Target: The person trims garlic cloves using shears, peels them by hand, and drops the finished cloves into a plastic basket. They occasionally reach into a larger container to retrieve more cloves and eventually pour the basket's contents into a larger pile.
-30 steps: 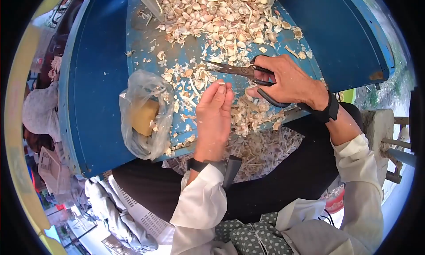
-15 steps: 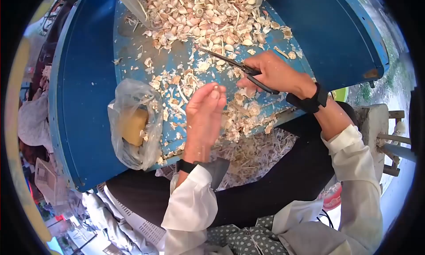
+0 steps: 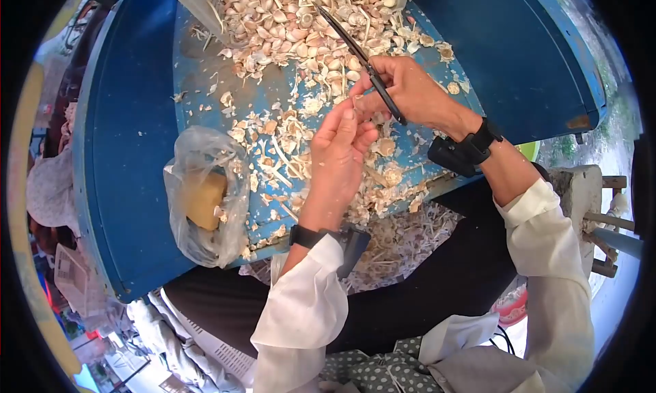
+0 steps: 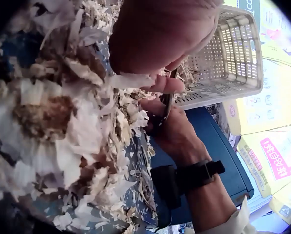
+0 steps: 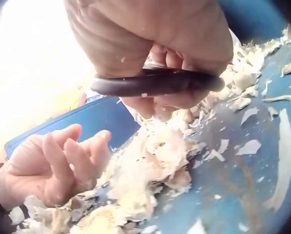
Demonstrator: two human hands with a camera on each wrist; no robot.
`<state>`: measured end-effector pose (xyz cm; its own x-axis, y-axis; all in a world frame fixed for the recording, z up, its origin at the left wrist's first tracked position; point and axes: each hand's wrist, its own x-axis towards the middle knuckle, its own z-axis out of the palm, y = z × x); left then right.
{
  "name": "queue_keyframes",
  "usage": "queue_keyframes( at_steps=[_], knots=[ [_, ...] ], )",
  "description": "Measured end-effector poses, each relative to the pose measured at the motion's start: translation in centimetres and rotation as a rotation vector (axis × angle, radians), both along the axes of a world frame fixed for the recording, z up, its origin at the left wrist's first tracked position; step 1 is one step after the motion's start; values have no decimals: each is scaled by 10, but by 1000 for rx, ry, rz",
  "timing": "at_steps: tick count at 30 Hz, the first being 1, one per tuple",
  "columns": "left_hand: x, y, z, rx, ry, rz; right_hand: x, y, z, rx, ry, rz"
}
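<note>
My right hand point(image 3: 418, 96) grips black-handled scissors point(image 3: 357, 50), whose blades point away over the garlic cloves point(image 3: 301, 31). In the right wrist view a dark handle loop point(image 5: 135, 87) of the scissors crosses below the palm. The thumb and forefinger of my left hand point(image 3: 336, 162) are pinched together and meet the right fingertips over the blue table point(image 3: 256, 86). Between them a small garlic clove is mostly hidden by the fingers. Dry garlic skins point(image 3: 290, 137) and cut stalks lie just under both hands.
A pale plastic basket point(image 4: 243, 58) stands tipped at the far side, with cloves spilling from it. Left of the hands lies a clear plastic bag point(image 3: 205, 144) with a yellowish block point(image 3: 205, 200) inside. More skins and stalks point(image 3: 403, 239) lie below the near table edge.
My left hand has risen, and the right fingers have come in to meet it. The scissors have swung from pointing left to pointing away, still in the right hand.
</note>
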<state>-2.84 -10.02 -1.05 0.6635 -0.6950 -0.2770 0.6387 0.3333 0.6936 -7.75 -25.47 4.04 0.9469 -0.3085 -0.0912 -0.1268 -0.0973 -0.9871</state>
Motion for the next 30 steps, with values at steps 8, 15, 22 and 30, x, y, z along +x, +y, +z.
queue_keyframes(
  at_steps=[8, 15, 22, 30],
  knots=[
    [-3, 36, 5, -48, 76, 51, -20, 18, 19, -608, -86, 99],
    [10, 62, 16, -35, 10, 131, -25, 16, -4, -956, -137, 233],
    [11, 58, 13, -3, -56, 123, -19, 12, -2, -823, 96, 382],
    [16, 54, 1, -284, 311, -12, 54, -24, -41, -960, -122, -14]
  ],
)
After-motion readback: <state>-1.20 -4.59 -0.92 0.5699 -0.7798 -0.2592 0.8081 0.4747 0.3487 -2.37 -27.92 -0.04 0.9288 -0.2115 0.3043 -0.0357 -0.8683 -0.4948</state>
